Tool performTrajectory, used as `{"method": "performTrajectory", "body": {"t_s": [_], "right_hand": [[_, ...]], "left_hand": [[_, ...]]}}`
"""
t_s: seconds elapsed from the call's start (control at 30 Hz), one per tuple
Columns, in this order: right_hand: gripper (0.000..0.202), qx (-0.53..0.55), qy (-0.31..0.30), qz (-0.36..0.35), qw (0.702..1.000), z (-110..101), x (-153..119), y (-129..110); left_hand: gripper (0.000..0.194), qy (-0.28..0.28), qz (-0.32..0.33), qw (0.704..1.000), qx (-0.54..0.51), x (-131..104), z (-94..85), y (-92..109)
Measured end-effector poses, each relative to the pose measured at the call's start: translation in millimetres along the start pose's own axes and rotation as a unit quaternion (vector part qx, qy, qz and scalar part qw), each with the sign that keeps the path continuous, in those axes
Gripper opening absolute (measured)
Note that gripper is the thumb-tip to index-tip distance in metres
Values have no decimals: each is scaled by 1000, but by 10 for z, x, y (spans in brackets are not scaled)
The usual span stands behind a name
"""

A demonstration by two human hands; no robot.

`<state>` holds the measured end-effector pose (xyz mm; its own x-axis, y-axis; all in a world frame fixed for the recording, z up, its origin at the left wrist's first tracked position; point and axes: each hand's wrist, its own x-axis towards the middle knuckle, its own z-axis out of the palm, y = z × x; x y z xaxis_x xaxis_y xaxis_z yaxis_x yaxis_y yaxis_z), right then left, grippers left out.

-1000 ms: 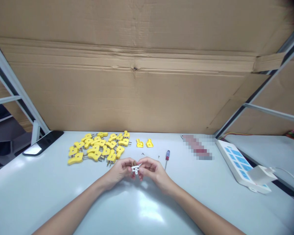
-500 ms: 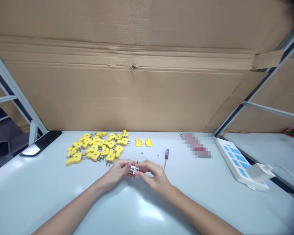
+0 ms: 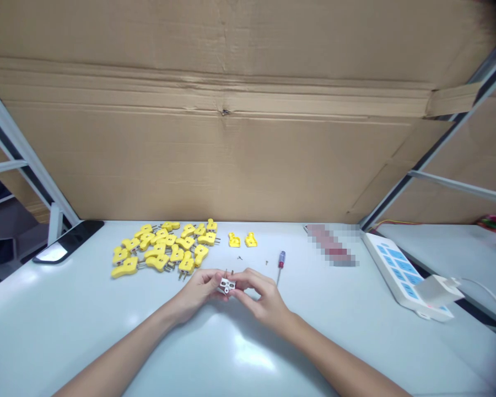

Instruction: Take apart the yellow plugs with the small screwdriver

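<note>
Between my two hands is a small white plug core (image 3: 227, 285) with metal pins pointing away from me and oval openings on its near face. My left hand (image 3: 202, 288) pinches its left side, and my right hand (image 3: 256, 293) grips the right side with thumb and fingers. Beyond the hands lie two yellow plug shell halves (image 3: 234, 240), side by side. Small dark screws (image 3: 240, 258) and one tiny brass-coloured piece (image 3: 267, 262) rest on the table. A screwdriver (image 3: 281, 260) with a blue and red handle lies just past my right hand.
Several yellow plugs (image 3: 161, 248) are heaped at the back left. A black phone-like slab (image 3: 69, 241) lies at the far left. On the right are a blurred reddish item (image 3: 330, 245) and a white power strip (image 3: 400, 270) with an adapter. Cardboard (image 3: 231, 165) walls off the table's back.
The white plug core has tilted slightly in my fingers, so its near face shows a little more. Both hands stay in place, and the things on the table have not moved.
</note>
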<state>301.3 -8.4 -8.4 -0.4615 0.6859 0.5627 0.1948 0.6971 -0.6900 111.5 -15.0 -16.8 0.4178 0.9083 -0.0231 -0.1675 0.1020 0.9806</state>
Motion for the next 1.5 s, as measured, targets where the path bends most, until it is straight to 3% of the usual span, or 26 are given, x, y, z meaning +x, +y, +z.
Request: {"method": "performTrajectory", "body": {"t_s": [0.3,0.57,0.8,0.97,1.13,1.3,1.5], "right_hand": [[15,7,2,-9,1000,14,-13,8],[14,3,-5,-12,1000,3,-6,5],[21,95,13,116,989,22,18,5],[27,133,23,178,975,17,58,-5],[38,231,2,262,937,14,98,21],[40,333,-39,347,876,-6,125,-5],[39,394,-38,398,828,-27,140,-64]], "left_hand": [[52,-22,24,999,14,-11,29,61],[52,-7,3,1000,25,-15,35,72],[47,-11,-15,999,-29,-34,38,88],[41,-13,5,999,37,-36,56,119],[50,42,33,984,168,13,54,43],[46,46,55,951,302,-5,28,28],[41,35,51,949,309,-34,12,30]]}}
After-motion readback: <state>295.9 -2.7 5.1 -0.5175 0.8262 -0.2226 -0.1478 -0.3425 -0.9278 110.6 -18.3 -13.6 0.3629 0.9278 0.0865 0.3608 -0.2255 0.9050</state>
